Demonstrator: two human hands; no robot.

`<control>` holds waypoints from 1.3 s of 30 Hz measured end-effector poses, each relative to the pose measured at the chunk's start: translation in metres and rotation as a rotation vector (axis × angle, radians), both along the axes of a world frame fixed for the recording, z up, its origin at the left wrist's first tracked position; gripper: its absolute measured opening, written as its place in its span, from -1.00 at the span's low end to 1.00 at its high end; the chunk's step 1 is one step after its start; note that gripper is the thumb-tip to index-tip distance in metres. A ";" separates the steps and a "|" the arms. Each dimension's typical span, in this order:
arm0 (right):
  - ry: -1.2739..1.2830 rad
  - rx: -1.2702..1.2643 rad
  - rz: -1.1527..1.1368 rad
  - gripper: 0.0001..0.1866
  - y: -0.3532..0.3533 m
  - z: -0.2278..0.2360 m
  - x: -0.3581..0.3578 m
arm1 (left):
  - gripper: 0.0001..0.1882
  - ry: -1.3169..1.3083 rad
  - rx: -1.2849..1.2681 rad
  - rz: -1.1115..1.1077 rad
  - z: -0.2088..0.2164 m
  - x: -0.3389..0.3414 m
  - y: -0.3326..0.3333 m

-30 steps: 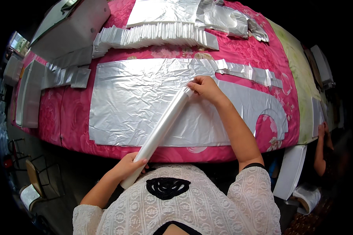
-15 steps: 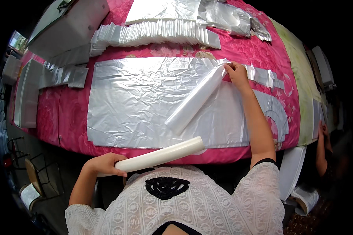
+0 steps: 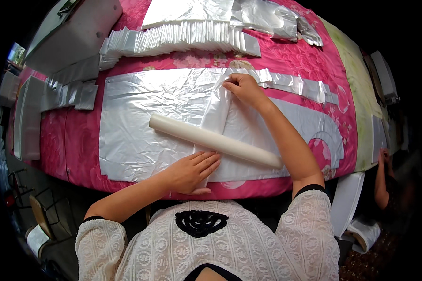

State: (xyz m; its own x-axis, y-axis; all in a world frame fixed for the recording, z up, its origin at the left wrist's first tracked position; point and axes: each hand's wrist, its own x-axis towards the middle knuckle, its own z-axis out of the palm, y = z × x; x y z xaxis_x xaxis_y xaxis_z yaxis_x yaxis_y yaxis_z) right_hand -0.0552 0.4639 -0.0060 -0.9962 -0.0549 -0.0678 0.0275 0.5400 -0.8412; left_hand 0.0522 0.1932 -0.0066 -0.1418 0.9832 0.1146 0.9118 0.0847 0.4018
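A stack of thin, crinkled silvery-white plastic bags (image 3: 136, 100) lies spread over the pink cloth in front of me. My right hand (image 3: 243, 88) pinches the far end of a narrow folded plastic bag (image 3: 217, 107), which runs slantwise over the stack towards me. Flat over the near end of that bag rests my left hand (image 3: 192, 172), its fingers stretched out and nothing gripped. A smooth white tube (image 3: 215, 140) lies diagonally across the folded bag, just beyond my left fingertips, and hides part of it.
A long row of folded plastic pieces (image 3: 178, 38) stands behind the stack. White bins (image 3: 29, 119) and a large white box (image 3: 77, 35) are on the left. At the far right another person's hands (image 3: 383, 157) show by the table's edge. More plastic (image 3: 187, 11) lies at the back.
My left hand has let go of the tube, which now lies across the plastic, and has come to rest on the folded bag. My right hand has moved left with the bag's end.
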 end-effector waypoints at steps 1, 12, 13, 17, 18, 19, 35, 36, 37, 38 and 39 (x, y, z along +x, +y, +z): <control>0.013 0.021 -0.028 -0.78 0.001 -0.001 -0.001 | -0.18 0.000 -0.051 0.016 -0.001 0.006 -0.001; 0.294 0.227 0.184 -0.60 -0.052 0.017 0.122 | -0.08 0.065 -0.151 0.080 -0.010 0.037 -0.004; 0.287 0.300 0.200 -0.56 -0.059 0.015 0.140 | -0.08 0.073 -0.159 0.095 -0.009 0.039 -0.004; 0.248 0.518 0.131 -0.42 -0.048 0.017 0.159 | -0.10 0.065 -0.126 0.099 -0.008 0.039 -0.004; 0.236 0.547 0.086 -0.39 -0.034 0.017 0.155 | -0.10 0.067 -0.127 0.099 -0.008 0.038 -0.004; 0.269 0.624 -0.019 -0.39 -0.017 0.012 0.147 | -0.10 0.068 -0.129 0.100 -0.007 0.039 -0.004; 0.426 0.449 0.275 -0.44 -0.055 0.008 0.129 | -0.10 0.055 -0.166 0.223 -0.013 0.074 0.001; 0.472 0.455 0.202 -0.44 -0.050 0.003 0.097 | -0.10 0.050 -0.157 0.216 -0.015 0.074 0.002; 0.468 0.463 0.178 -0.44 -0.046 0.005 0.078 | -0.10 0.044 -0.154 0.220 -0.015 0.074 0.001; 0.474 0.473 0.157 -0.43 -0.041 0.000 0.059 | -0.12 0.037 -0.155 0.216 -0.016 0.073 0.001; 0.513 0.520 0.117 -0.51 -0.037 -0.001 0.044 | -0.14 0.027 -0.157 0.211 -0.015 0.073 0.001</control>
